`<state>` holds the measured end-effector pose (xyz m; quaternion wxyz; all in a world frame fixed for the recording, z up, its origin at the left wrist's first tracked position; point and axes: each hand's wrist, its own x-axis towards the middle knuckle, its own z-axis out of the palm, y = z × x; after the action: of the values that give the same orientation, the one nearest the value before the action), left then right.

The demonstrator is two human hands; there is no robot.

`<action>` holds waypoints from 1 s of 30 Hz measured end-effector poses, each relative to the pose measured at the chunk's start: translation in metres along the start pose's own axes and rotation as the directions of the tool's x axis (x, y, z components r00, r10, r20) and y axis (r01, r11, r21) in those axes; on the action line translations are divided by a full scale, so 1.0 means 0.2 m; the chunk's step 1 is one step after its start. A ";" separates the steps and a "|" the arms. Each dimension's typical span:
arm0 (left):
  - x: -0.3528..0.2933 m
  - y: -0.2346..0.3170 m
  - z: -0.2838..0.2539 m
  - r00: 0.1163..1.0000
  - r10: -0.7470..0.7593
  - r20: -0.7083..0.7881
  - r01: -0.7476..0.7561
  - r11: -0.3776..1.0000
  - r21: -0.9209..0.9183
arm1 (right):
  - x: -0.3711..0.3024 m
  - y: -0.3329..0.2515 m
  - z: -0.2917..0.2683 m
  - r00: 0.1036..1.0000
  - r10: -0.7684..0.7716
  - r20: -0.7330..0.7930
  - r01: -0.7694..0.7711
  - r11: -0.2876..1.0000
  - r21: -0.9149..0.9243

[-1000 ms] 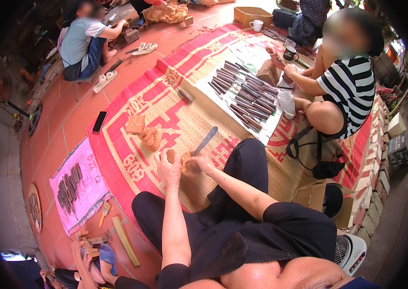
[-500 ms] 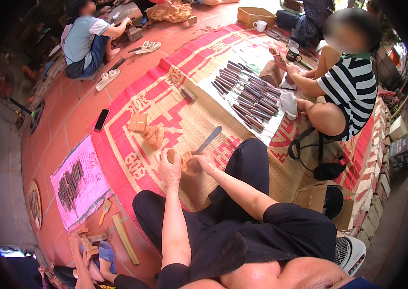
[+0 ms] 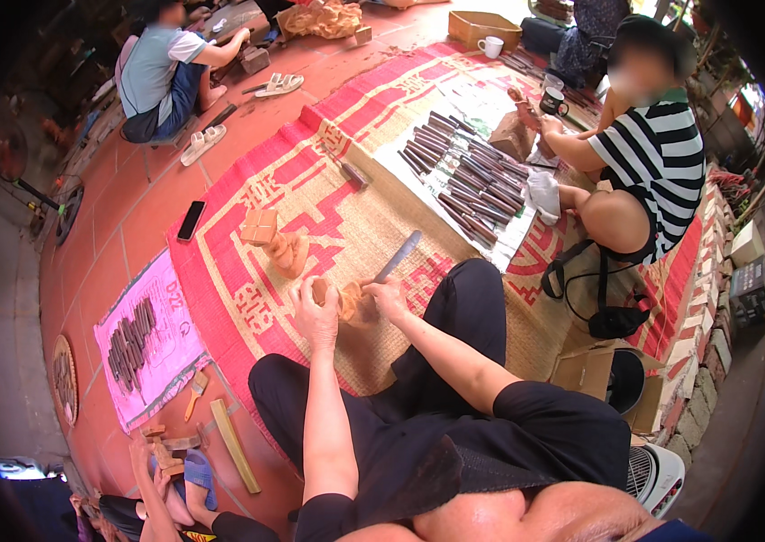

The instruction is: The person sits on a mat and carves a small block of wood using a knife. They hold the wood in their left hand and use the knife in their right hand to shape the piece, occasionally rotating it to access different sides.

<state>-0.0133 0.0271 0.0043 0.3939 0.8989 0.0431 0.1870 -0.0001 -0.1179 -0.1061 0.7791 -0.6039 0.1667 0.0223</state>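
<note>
Left hand: fingers curled round the left part of a carved wooden piece, gripping it just above the mat.
Right hand: fingers closed on the near end of a flat grey tool; whatever handle it has is hidden in the grip.
Wooden piece: between the two hands, right of the left fingers and just beside the right ones; its long axis seems to run left to right, though the fingers cover too much to be sure.
Tool's long axis: slants up and to the right, away from the body; whether its near end touches the wood, I cannot tell.
Carved block: on the patterned mat, beyond the left hand, which is the nearer.
Phone: face up by the mat's left edge, no writing legible.
Pink sheet: on the tiles at left, printed with large dark characters and a round mark, under dark tools.
White sheet: ahead to the right, green print mostly covered by dark-handled tools.
Black box: far right, pale lettering too small to read.
</note>
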 end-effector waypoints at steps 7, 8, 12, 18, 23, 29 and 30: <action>0.00 0.00 -0.01 1.000 -0.003 0.008 0.003 1.000 0.015 | -0.05 -0.04 0.06 0.999 -0.007 0.046 0.016 0.982 -0.191; 0.00 0.00 0.00 1.000 0.011 -0.003 -0.011 1.000 0.005 | -0.06 -0.05 0.07 0.998 0.017 0.059 -0.005 0.978 -0.208; 0.00 -0.01 0.01 0.999 0.038 -0.031 -0.039 0.999 -0.029 | 0.01 -0.01 0.02 1.000 -0.008 -0.007 0.008 1.000 0.007; 0.00 -0.02 -0.01 1.000 -0.004 -0.005 0.004 1.000 -0.018 | -0.06 -0.06 0.09 0.998 -0.059 0.028 0.062 0.993 -0.104; -0.06 0.03 0.01 0.999 -0.024 0.048 0.025 0.999 -0.019 | -0.02 0.06 -0.03 0.999 0.035 0.011 -0.035 0.999 0.007; -0.02 -0.07 0.04 0.988 0.140 -0.067 -0.139 0.990 0.009 | 0.01 0.11 0.05 0.997 0.045 0.061 -0.046 0.999 0.017; 0.01 -0.14 0.07 0.981 0.169 -0.097 -0.167 0.986 0.025 | 0.04 0.08 0.08 0.992 0.091 0.091 -0.091 0.996 -0.001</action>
<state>-0.0041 0.0372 -0.0227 0.3665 0.8923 -0.0121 0.2634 0.0076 -0.1004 -0.1208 0.7850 -0.5928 0.1585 0.0851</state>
